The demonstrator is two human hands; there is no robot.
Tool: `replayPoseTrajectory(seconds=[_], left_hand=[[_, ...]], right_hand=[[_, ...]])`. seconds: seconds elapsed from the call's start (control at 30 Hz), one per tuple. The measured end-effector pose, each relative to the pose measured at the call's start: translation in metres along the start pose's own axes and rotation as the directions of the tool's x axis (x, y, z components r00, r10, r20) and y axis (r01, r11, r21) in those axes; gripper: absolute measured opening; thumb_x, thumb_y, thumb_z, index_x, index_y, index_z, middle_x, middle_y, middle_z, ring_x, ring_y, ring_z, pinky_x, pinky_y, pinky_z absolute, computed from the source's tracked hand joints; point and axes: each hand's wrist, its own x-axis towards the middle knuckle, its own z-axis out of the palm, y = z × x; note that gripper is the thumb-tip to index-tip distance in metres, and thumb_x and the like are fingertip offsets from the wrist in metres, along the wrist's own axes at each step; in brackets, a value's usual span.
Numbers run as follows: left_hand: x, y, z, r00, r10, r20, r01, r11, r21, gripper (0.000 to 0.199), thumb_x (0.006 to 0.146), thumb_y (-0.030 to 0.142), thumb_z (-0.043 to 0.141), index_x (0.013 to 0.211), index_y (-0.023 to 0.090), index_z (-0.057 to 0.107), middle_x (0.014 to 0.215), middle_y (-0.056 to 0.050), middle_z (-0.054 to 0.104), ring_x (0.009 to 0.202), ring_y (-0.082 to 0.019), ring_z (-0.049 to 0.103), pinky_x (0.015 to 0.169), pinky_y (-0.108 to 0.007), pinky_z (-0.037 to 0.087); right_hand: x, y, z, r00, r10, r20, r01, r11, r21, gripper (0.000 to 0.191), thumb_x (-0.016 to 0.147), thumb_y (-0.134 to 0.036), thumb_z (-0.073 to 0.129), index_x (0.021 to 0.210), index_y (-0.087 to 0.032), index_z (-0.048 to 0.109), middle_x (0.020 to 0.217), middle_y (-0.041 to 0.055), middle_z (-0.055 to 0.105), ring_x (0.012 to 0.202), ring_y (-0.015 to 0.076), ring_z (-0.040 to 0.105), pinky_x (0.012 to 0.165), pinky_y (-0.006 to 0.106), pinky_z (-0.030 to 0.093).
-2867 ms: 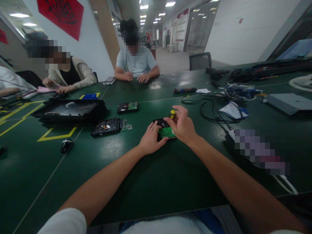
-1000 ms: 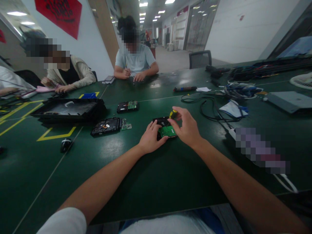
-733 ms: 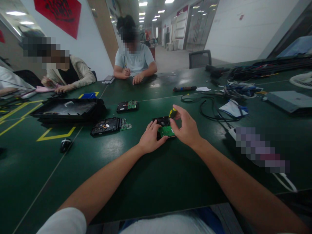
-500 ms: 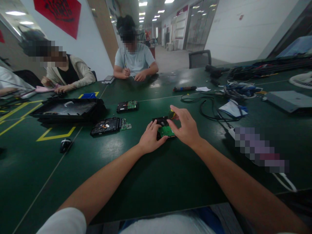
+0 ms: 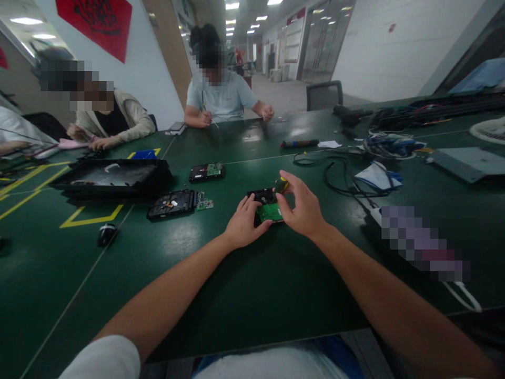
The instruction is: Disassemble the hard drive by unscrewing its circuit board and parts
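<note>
A hard drive [image 5: 263, 196] with a green circuit board [image 5: 270, 212] on its upper face lies on the table in front of me. My left hand [image 5: 245, 222] grips its left end, fingers over the top and thumb along the near edge. Over the drive's right side, my right hand [image 5: 300, 204] pinches the short yellow-and-dark handle of a screwdriver [image 5: 281, 185] between thumb and fingers. The tool's tip is hard to make out behind the hand.
Left of the drive lie an opened drive [image 5: 172, 205] with a loose board [image 5: 204, 200], another drive [image 5: 206, 171], a black tray [image 5: 106, 176] and a mouse [image 5: 106, 235]. Cables [image 5: 335, 173] and a power strip [image 5: 418, 239] are at right. Two people sit across the table [image 5: 221, 295].
My right hand's fingers have shifted slightly around the screwdriver, and more of its handle shows. My left hand keeps its place on the drive. The person opposite has moved one hand sideways, to the right.
</note>
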Motion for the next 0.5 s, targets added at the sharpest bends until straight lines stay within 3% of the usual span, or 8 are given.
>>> replayPoseTrajectory(seconds=[0.27,0.5], left_hand=[[-0.0002,0.0008,-0.0005,1.000,-0.014,0.010,0.014,1.000,0.004,0.056,0.096,0.053,0.067,0.135,0.014,0.057,0.168,-0.028,0.042,0.166,-0.040,0.026,0.133,-0.062,0.029],[-0.0001,-0.0005,-0.0003,1.000,0.011,0.003,-0.011,1.000,0.001,0.054,0.097,0.052,0.066,0.135,0.015,0.056,0.167,-0.027,0.044,0.165,-0.038,0.028,0.133,-0.063,0.028]], right_hand=[[-0.0010,0.0004,-0.0004,1.000,0.000,0.011,0.000,1.000,0.007,0.058,0.104,-0.025,0.051,0.161,-0.029,0.039,0.140,0.0132,0.067,0.106,0.0275,0.073,0.095,0.049,0.066],[0.0029,-0.0021,-0.0035,1.000,0.007,0.013,-0.007,1.000,-0.010,0.055,0.103,-0.031,0.058,0.157,-0.031,0.047,0.122,0.0093,0.070,0.096,0.0250,0.071,0.091,0.047,0.066]])
